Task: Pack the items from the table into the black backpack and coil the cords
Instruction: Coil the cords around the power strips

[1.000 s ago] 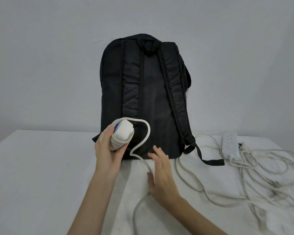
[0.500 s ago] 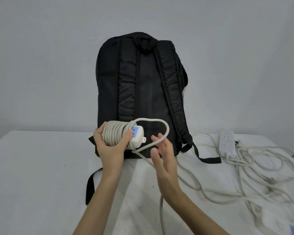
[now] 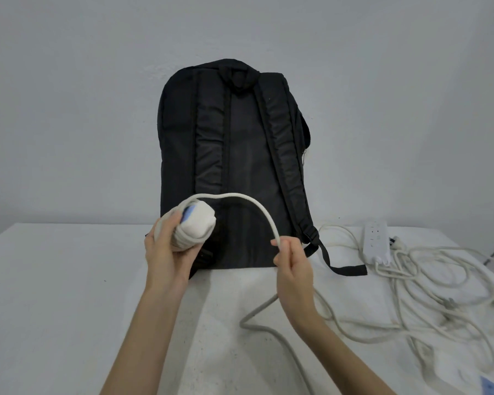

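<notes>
Left hand [image 3: 166,252] grips the wound bundle [image 3: 196,229] before the black backpack [image 3: 234,166], anchoring it. Right hand [image 3: 293,265] pinches the cord [image 3: 257,208], apparently to feed another wrap. Uncoiled power strip [image 3: 378,242] lies right of the backpack on the bench [image 3: 54,309].

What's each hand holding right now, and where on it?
Left hand grips the wound cord bundle around its coils. Right hand pinches the loose cord on the arc leading off the bundle.

white table [image 3: 54,309] | pale grey wall [image 3: 69,95] behind
</notes>
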`<action>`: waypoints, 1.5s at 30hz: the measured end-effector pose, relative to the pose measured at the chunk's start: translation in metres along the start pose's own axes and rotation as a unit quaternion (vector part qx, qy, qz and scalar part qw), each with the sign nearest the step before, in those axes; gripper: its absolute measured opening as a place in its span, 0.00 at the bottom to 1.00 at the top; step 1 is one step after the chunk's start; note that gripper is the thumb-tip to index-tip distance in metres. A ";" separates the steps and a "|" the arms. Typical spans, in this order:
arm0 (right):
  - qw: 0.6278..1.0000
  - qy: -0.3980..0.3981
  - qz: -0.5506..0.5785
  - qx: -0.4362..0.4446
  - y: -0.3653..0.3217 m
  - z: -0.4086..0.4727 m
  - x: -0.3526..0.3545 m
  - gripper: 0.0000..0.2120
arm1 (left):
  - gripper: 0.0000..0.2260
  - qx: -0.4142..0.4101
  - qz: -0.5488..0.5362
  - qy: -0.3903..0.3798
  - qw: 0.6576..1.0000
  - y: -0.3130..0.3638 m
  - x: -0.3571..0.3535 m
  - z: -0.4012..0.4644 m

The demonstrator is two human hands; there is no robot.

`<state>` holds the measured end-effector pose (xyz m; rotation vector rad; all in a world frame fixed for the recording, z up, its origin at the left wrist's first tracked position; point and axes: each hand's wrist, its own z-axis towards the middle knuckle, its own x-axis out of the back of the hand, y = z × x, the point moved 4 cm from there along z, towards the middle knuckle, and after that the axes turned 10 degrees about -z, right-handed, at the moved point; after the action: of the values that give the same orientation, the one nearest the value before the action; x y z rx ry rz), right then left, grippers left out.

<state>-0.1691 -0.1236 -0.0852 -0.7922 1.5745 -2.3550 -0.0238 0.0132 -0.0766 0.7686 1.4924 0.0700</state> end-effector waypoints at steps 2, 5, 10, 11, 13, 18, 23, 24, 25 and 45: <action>0.980 0.003 -0.169 0.109 -0.002 -0.005 -0.009 0.10 | 0.21 0.066 -0.081 -0.017 0.994 0.000 -0.002 -0.002; 0.908 -0.008 -0.355 0.223 -0.010 -0.016 -0.024 0.06 | 0.16 0.085 -0.101 -0.006 0.991 0.001 -0.001 -0.001; 0.794 -0.075 -0.475 0.372 -0.035 -0.046 -0.051 0.11 | 0.25 0.038 -0.049 -0.015 0.998 -0.003 -0.003 -0.001; 0.780 -0.093 -0.476 0.395 -0.039 -0.051 -0.053 0.11 | 0.26 0.024 -0.023 -0.017 0.999 -0.007 -0.003 -0.002; 0.760 -0.098 -0.464 0.445 -0.047 -0.055 -0.053 0.08 | 0.24 -0.003 0.003 -0.002 1.000 -0.015 0.000 -0.002; 0.769 -0.122 -0.393 0.490 -0.064 -0.039 -0.030 0.09 | 0.30 -0.121 0.128 -0.013 0.984 -0.016 -0.001 -0.006; 0.785 -0.145 -0.329 0.505 -0.084 -0.013 -0.013 0.13 | 0.33 -0.163 0.270 -0.150 0.937 -0.021 -0.011 -0.012; 0.789 -0.154 -0.316 0.503 -0.088 -0.006 -0.010 0.13 | 0.33 -0.145 0.256 -0.170 0.941 -0.022 -0.013 -0.012; 0.794 -0.154 -0.309 0.500 -0.091 0.000 -0.006 0.12 | 0.33 -0.118 0.229 -0.181 0.949 -0.023 -0.015 -0.012; 0.894 -0.443 -0.005 0.068 -0.079 0.060 0.015 0.12 | 0.27 -0.026 0.283 -0.319 0.904 -0.028 -0.029 -0.028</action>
<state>-0.1400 -0.1454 0.0078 -1.5317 0.9802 -1.6395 -0.0638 -0.0106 -0.0624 1.0395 0.6140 0.2673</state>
